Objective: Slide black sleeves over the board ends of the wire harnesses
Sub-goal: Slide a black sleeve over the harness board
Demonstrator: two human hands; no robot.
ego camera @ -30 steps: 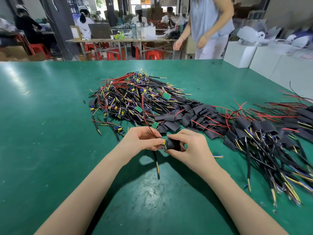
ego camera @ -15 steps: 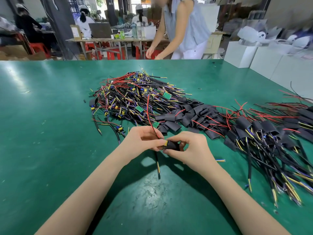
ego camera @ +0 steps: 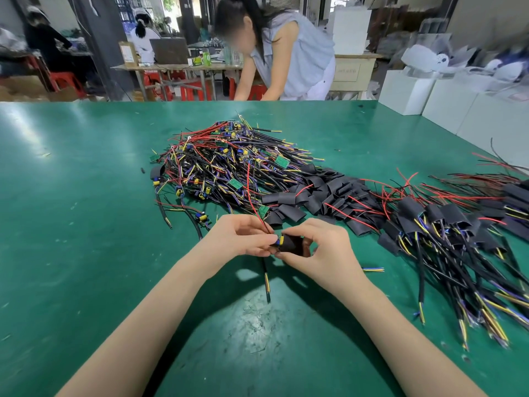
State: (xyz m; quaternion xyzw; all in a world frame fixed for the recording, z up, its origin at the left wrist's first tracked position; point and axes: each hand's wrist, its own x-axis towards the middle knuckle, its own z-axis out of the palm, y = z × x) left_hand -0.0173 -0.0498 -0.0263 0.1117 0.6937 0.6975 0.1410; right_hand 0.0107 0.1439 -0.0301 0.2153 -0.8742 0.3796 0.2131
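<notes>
Fingers (ego camera: 264, 242) of left hand (ego camera: 240, 239) pinch board end (ego camera: 278, 241) | right hand (ego camera: 323, 247) — curled round sleeve (ego camera: 293, 244)

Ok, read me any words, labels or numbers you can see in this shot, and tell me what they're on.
None can be read.
Beige cabinet: a line of characters on its front, too blurred.
Brown carton: white label, too small.
Green bottle: label too small.

Bench (ego camera: 86, 253) wears a green mat, faintly glossy, scuffed pale near the front edge. Black sleeve (ego camera: 292, 244) looks matt and rubbery. Wire pile (ego camera: 229, 167) shines with smooth plastic insulation.
</notes>
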